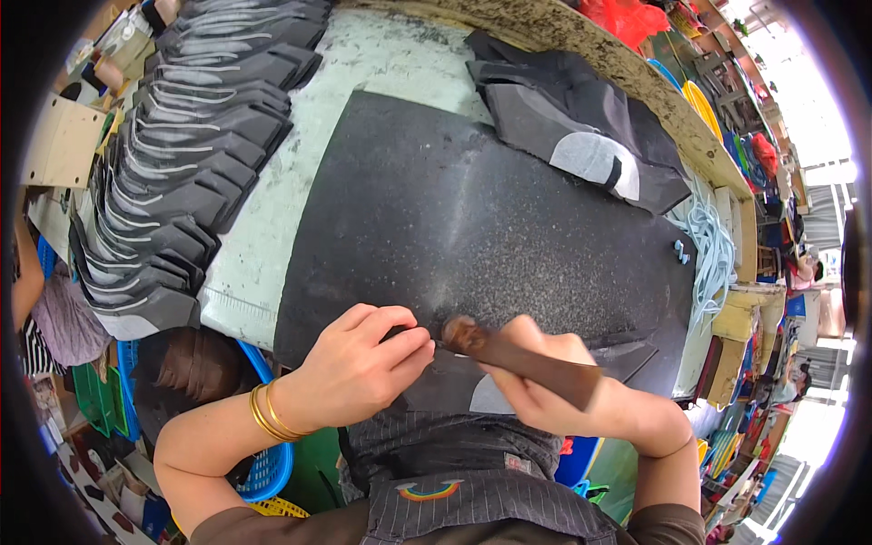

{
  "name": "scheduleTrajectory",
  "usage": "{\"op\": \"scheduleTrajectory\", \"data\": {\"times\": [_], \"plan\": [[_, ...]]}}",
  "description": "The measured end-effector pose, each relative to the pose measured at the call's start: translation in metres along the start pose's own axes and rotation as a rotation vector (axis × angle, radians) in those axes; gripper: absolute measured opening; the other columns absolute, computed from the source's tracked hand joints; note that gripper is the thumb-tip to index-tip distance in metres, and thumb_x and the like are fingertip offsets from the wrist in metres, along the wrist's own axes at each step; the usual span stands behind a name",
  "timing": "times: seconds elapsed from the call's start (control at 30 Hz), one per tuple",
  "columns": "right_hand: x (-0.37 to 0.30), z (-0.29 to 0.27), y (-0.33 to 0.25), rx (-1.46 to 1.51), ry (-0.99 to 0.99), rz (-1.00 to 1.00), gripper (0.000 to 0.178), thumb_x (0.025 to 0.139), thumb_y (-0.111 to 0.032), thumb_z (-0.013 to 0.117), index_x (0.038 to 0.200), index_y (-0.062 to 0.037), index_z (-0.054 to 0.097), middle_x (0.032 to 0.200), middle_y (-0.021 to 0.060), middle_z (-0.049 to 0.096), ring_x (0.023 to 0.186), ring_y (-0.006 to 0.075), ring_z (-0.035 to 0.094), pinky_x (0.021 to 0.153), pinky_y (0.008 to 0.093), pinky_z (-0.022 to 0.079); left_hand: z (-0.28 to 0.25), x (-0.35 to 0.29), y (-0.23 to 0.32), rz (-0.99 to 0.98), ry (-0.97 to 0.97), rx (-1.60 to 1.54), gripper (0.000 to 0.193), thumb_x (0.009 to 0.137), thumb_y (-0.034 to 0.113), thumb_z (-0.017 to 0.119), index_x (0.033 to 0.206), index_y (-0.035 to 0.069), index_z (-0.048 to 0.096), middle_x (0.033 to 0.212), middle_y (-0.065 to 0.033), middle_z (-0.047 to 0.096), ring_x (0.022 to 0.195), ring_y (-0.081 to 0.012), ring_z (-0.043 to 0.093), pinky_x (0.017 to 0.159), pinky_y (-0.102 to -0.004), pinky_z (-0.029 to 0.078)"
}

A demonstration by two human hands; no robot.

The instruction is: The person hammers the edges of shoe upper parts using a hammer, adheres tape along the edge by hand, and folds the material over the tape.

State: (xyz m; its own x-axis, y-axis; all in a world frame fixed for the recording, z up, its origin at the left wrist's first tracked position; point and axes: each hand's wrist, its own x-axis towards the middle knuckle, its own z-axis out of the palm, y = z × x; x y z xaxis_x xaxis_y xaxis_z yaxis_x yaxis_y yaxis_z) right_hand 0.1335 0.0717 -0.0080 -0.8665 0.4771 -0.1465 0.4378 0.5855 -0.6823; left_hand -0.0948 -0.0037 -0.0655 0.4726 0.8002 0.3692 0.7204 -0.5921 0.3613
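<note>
My right hand (549,381) is closed round a brown, worn hammer (536,363). The hammer's rounded end sits just above the near part of a black mat (381,191), close to my left fingertips. My left hand (368,359), gold bangles at its wrist, has its fingers bent and pinched on the edge of a dark sheet piece (445,386). That piece hangs over the mat's near edge toward my apron and has a light grey patch (489,397). Its part under my fingers is hidden.
Overlapping dark cut pieces (182,173) line the left side of the table. A second pile (581,127) lies at the far right by a raised board (718,150). Light blue cords (708,250) lie at the right edge. A blue basket (268,472) stands below left.
</note>
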Motion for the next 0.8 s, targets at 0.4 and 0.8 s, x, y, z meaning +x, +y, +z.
{"op": "scheduleTrajectory", "data": {"times": [0.4, 0.8], "plan": [[0.001, 0.022, 0.005, -0.012, 0.045, 0.037, 0.020, 0.081, -0.004, 0.060, 0.088, 0.0010, 0.042, 0.054, 0.0127, 0.052, 0.044, 0.0322, 0.057, 0.036, 0.0394, 0.042, 0.014, -0.010, 0.002, -0.293, 0.149, -0.245, 0.021, 0.066, 0.012, 0.079, 0.085, 0.009, 0.071, 0.087, 0.0009, 0.062, 0.088, -0.0204, 0.053, 0.071, -0.0327, 0.044], [0.003, 0.012, -0.003, -0.081, 0.067, -0.036, 0.042, 0.080, -0.001, 0.060, 0.121, -0.0005, 0.049, 0.076, 0.0122, 0.050, 0.057, 0.0294, 0.061, 0.043, 0.0375, 0.046, 0.011, -0.015, 0.028, -0.094, 0.115, 0.174, 0.023, 0.070, 0.007, 0.073, 0.092, 0.001, 0.068, 0.091, -0.0046, 0.063, 0.081, -0.0192, 0.055, 0.066, -0.0305, 0.045]]}}
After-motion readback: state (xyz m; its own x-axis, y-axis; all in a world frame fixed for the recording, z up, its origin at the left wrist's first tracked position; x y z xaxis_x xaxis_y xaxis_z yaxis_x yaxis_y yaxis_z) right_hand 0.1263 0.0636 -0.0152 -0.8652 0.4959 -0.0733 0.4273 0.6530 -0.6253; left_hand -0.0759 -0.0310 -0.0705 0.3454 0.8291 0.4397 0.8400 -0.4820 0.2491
